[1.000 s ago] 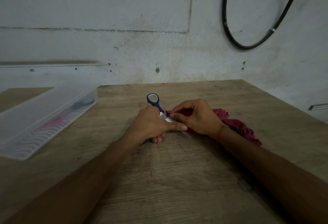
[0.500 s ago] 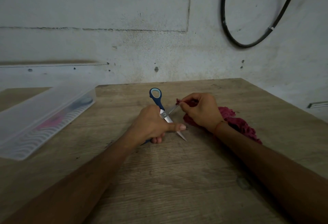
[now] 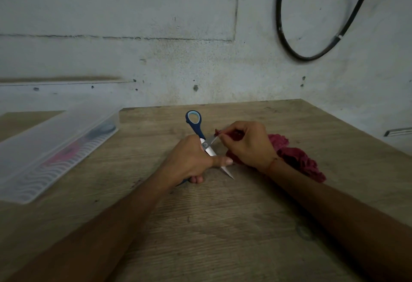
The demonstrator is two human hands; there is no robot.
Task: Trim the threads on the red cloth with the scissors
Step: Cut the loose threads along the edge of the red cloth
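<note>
Since a second ago the scissors [image 3: 206,146] blades have swung apart and the right hand [image 3: 247,145] has pulled a cloth edge up and away from the left hand [image 3: 189,159]. Almost nothing has shifted in the last half second.

Both forearms reach in from the bottom of the frame over the bench [image 3: 223,226]. At centre frame, the left hand's grip is curled round the lower scissor handle, which is hidden under the palm. The thumb lies out along the lower blade. That blade points down-right with its tip just over the wood, and the upper blade angles up-right towards the pinched edge. The free blue handle ring sticks up behind the knuckles.

The right hand's grip is pinching a small tuft of the red cloth [image 3: 298,159] just right of the scissors' pivot. Most of the cloth lies bunched on the bench behind that wrist, centre-right. I cannot tell whether the thin pale line at the pinch is a thread or the blade.

Progress: my guess is mid-task. The blades are set for a snip that is not yet made. No cut scraps show on the wood, and how many threads remain is not visible.

Further back, a clear plastic box [image 3: 44,152] sits at the left. Behind it is a grey wall [image 3: 133,36], with a black cable [image 3: 287,43] looping at the upper right.
</note>
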